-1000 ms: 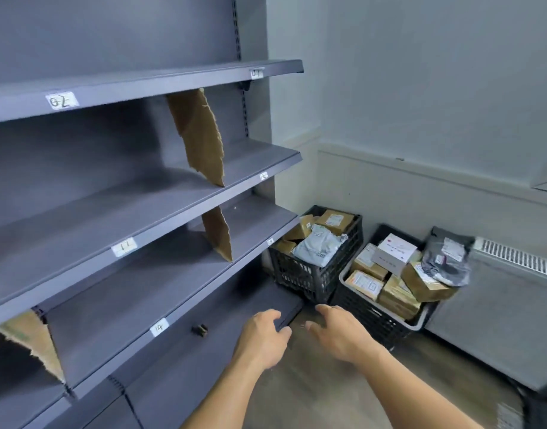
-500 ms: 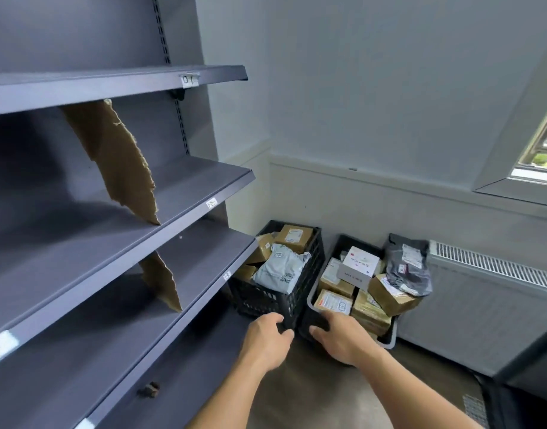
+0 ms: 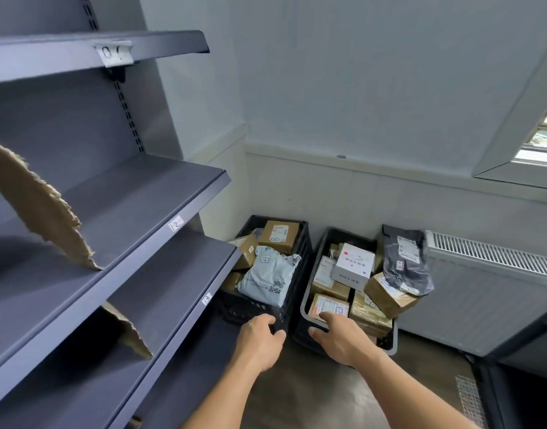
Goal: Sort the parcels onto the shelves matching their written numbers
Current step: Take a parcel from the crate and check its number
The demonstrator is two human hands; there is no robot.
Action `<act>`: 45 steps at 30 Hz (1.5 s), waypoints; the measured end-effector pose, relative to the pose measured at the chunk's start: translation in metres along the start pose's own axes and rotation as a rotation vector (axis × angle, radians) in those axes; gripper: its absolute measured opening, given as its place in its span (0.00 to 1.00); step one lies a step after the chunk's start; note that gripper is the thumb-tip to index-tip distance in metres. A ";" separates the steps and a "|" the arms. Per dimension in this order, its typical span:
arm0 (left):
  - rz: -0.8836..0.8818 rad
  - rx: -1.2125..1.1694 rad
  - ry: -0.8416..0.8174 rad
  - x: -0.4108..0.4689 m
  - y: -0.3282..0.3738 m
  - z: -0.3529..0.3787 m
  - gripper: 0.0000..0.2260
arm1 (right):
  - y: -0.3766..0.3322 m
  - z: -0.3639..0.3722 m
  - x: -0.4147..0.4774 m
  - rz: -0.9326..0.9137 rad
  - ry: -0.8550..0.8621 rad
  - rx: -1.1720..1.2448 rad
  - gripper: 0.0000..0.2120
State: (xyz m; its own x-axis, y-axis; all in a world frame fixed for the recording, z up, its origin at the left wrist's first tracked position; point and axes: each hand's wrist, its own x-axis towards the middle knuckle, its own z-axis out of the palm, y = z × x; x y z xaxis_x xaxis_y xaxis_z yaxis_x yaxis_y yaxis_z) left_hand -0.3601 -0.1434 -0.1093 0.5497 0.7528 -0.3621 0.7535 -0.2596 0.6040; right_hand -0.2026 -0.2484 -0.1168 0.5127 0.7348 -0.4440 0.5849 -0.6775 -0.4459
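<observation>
While your left hand (image 3: 260,339) curls at the black crate's (image 3: 294,289) near corner, grip unclear, and your right hand (image 3: 338,339) reaches spread-fingered, the brown parcel (image 3: 328,305) just beyond its fingertips looks light and stiff, so pinch opposite edges.

shelves (image 3: 148,212) bare; crates (image 3: 306,308) packed tight, parcels (image 3: 352,266) heaped above rims.

Left hand (image 3: 260,339) hides its own grip; middle shelf label (image 3: 175,224) blurs unreadably.
</observation>
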 end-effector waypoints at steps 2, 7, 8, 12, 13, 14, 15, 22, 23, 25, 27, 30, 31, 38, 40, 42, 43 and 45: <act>-0.013 -0.004 -0.006 0.020 0.004 0.002 0.21 | 0.004 -0.004 0.020 0.006 -0.014 0.018 0.30; -0.078 -0.038 -0.004 0.077 0.016 0.009 0.20 | 0.015 -0.019 0.086 0.000 -0.066 0.043 0.29; -0.099 -0.051 0.001 0.089 0.018 0.010 0.20 | 0.017 -0.023 0.100 0.000 -0.077 0.048 0.29; -0.194 -0.086 0.050 0.136 0.028 0.012 0.20 | 0.022 -0.038 0.158 -0.042 -0.126 0.020 0.29; -0.219 -0.095 0.056 0.146 0.028 0.013 0.20 | 0.023 -0.041 0.172 -0.048 -0.141 0.012 0.29; -0.241 -0.103 0.062 0.154 0.028 0.015 0.20 | 0.023 -0.042 0.184 -0.047 -0.154 0.010 0.29; -0.258 -0.110 0.067 0.161 0.028 0.017 0.19 | 0.023 -0.042 0.195 -0.049 -0.162 0.012 0.29; -0.360 -0.166 0.089 0.218 0.011 0.034 0.16 | 0.019 -0.019 0.249 -0.019 -0.217 0.127 0.30; -0.371 -0.173 0.093 0.228 0.006 0.037 0.16 | 0.019 -0.013 0.257 -0.009 -0.224 0.142 0.31; -0.391 -0.186 0.092 0.249 -0.006 0.045 0.18 | 0.019 -0.001 0.271 0.006 -0.223 0.180 0.30; -0.405 -0.198 0.085 0.272 -0.018 0.053 0.20 | 0.019 0.014 0.286 0.008 -0.201 0.228 0.28; -0.411 -0.188 0.068 0.307 -0.036 0.064 0.21 | 0.019 0.041 0.308 0.051 -0.177 0.291 0.29; -0.408 -0.181 0.064 0.318 -0.042 0.068 0.22 | 0.020 0.050 0.316 0.084 -0.172 0.321 0.30; -0.452 -0.183 0.092 0.392 -0.088 0.096 0.25 | 0.023 0.096 0.359 0.198 -0.105 0.487 0.23; -0.460 -0.172 0.115 0.413 -0.103 0.102 0.25 | 0.024 0.106 0.371 0.204 -0.094 0.540 0.16; -0.461 -0.174 0.122 0.428 -0.114 0.100 0.27 | 0.024 0.109 0.378 0.199 -0.082 0.576 0.12; -0.461 -0.184 0.112 0.435 -0.121 0.100 0.28 | 0.025 0.112 0.383 0.210 -0.080 0.585 0.11; -0.448 -0.223 0.090 0.447 -0.133 0.100 0.30 | 0.029 0.118 0.393 0.251 -0.077 0.609 0.10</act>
State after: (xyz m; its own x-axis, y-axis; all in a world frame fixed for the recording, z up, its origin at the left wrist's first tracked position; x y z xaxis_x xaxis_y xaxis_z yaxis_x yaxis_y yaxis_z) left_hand -0.1784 0.1671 -0.4220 0.1495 0.8125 -0.5634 0.8071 0.2289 0.5442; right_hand -0.0585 0.0170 -0.3958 0.5274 0.5630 -0.6363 -0.0182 -0.7413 -0.6710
